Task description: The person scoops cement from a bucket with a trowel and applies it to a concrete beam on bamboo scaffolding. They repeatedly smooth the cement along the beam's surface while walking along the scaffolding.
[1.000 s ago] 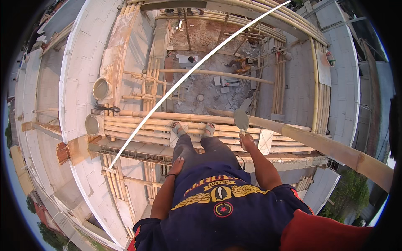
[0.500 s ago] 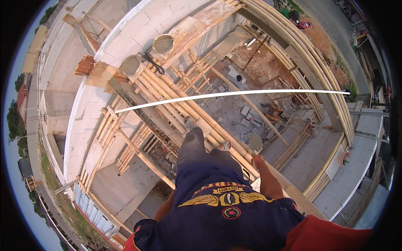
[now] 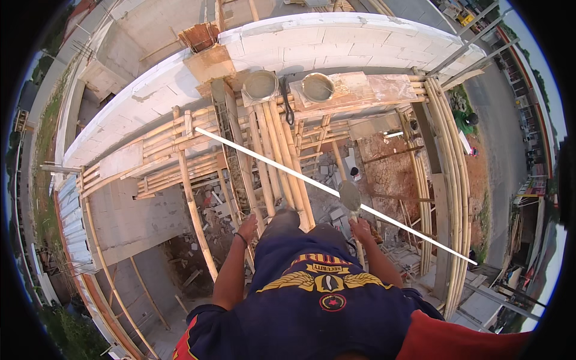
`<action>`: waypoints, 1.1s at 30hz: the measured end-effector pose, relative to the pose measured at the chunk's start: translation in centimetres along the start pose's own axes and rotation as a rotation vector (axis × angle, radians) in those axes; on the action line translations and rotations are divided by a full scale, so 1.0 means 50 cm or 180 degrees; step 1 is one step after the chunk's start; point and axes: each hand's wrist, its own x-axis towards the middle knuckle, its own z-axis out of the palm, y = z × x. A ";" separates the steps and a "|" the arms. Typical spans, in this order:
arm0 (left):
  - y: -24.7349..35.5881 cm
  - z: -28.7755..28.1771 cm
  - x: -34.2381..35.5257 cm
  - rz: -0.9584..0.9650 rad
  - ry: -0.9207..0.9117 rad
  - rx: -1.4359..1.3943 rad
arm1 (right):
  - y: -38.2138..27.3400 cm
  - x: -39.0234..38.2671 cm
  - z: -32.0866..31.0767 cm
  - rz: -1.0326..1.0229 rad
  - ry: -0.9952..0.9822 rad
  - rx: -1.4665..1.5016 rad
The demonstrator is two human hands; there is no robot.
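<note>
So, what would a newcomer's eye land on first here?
Probably the long white pole, slanting from upper left to lower right across the middle. Next, the trowel in the right hand, just right of centre, in front of the pole. Then two buckets of grey mix, side by side near the top.

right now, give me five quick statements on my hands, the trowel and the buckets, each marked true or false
1. The left hand holds the trowel. False: the right hand does.
2. The trowel's blade points away from the person. True.
3. Two buckets stand by the white wall. True.
4. The black strap lies right of both buckets. False: it lies between them.
5. A dark band circles the left wrist. True.
</note>
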 end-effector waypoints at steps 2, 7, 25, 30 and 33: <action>0.061 -0.006 -0.040 0.0502 0.0077 -0.0219 | -0.122 0.057 0.007 -0.0351 -0.0044 -0.0257; 0.076 -0.080 -0.086 0.0478 0.0346 -0.0611 | -0.415 0.175 0.043 -0.1430 0.0248 -0.0917; -0.117 0.137 -0.050 -0.2183 0.1203 -0.2706 | -0.996 1.015 0.625 -0.2286 -0.0262 -0.3009; 0.018 0.244 0.061 -0.2520 0.1136 -0.3137 | -1.014 1.232 0.752 -0.2715 -0.0687 -0.3325; 0.055 0.281 0.105 -0.2632 0.1073 -0.3296 | -1.014 1.301 0.801 -0.3357 -0.0874 -0.3476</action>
